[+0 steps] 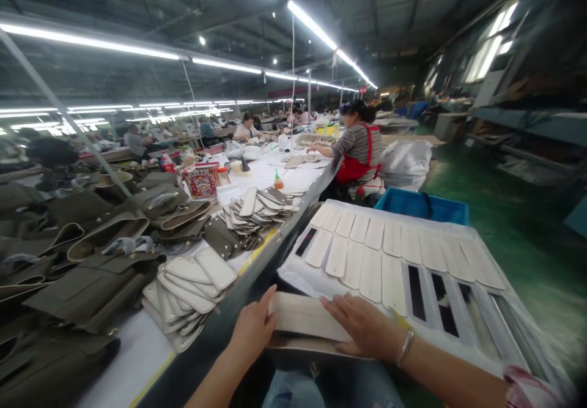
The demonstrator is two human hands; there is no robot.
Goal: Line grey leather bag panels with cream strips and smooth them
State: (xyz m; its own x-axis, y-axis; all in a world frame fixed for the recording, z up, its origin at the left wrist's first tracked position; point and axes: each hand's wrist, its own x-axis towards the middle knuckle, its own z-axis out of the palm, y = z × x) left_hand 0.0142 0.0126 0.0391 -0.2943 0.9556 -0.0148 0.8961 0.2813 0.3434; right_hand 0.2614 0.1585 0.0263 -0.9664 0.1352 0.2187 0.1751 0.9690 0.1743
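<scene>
A pale beige strip-shaped panel (305, 315) lies between my two hands, low in front of my body. My left hand (254, 322) grips its left end, the thumb up along the edge. Across the right end, my right hand (362, 325) has its fingers laid over the top, with the thumb below. Under this panel, partly hidden, is another brownish layer (302, 341). Just beyond my right hand, rows of similar beige panels (353, 264) lie on a white-covered board (298, 271), which also has several dark slots.
Stacked panels with small studs (192, 289) lie on the table at left, with another pile (257, 209) farther along. Olive-grey bag pieces (96, 292) crowd the left. A blue bin (422, 206) stands behind the board. A co-worker in a red apron (360, 145) sits beyond.
</scene>
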